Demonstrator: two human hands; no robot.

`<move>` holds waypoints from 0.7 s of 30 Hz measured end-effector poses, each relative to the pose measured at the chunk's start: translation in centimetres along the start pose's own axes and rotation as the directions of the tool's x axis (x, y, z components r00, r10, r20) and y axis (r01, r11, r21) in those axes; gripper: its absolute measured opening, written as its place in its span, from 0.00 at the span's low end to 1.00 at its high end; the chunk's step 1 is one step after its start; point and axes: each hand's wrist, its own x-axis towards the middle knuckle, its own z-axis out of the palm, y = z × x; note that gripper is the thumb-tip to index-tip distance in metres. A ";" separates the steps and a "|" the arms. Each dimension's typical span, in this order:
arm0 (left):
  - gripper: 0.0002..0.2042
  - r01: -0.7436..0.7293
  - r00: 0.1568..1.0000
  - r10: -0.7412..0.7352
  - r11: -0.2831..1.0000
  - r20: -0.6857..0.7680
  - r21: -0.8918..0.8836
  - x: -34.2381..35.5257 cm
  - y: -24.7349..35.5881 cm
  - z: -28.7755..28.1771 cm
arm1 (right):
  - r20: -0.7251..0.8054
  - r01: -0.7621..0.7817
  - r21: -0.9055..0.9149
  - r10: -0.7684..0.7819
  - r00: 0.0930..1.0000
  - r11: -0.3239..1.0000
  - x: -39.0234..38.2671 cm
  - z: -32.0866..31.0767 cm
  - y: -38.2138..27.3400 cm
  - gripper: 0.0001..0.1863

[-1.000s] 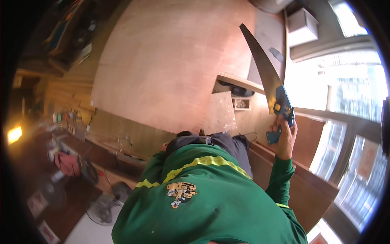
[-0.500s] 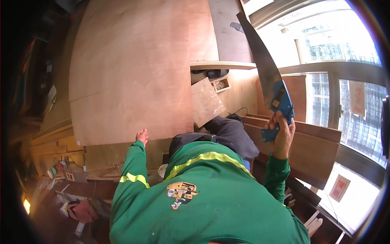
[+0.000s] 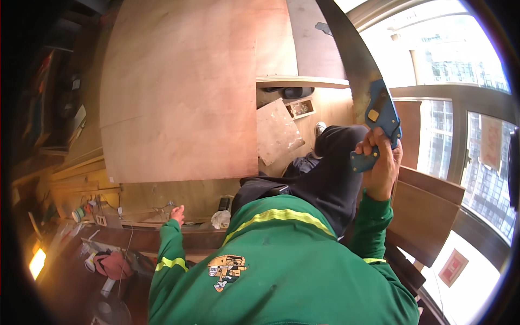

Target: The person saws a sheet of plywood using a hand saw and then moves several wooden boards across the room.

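Observation:
My right hand is wrapped round the blue handle of a hand saw. The saw is raised on the right, its long dark blade reaching up past the top of the view, its toothed edge to the left. My left hand hangs low on the left, holding nothing, its fingers loosely apart. It is near the front edge of a large plywood sheet without touching it. The sheet fills the upper middle of the view.
A small paint-spotted board and a small wooden box lie right of the sheet. Wooden boards lean below the windows on the right. Timber strips and a reddish cloth item lie left. A lamp glows there.
My left hand has dropped down and left, away from the sheet's front edge. The saw has risen slightly and moved right with my right hand. My leg has stretched out to the right.

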 end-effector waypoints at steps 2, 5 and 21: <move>0.23 -0.043 0.998 0.038 0.991 -0.041 -0.127 -0.1 0.2 -5.4 | 0.039 0.001 -0.003 -0.001 0.999 1.000 1.9 -1.1 -0.2 0.07; 0.14 -0.145 0.989 0.133 0.918 -0.059 -0.370 -2.3 1.4 -2.7 | 0.103 -0.029 -0.146 0.045 0.994 0.989 5.8 -2.7 -0.2 0.08; 0.15 -0.362 0.925 -0.056 0.177 -0.377 -0.915 -31.3 4.6 37.5 | 0.768 0.015 -0.352 0.279 0.577 0.936 31.3 -11.8 5.5 0.12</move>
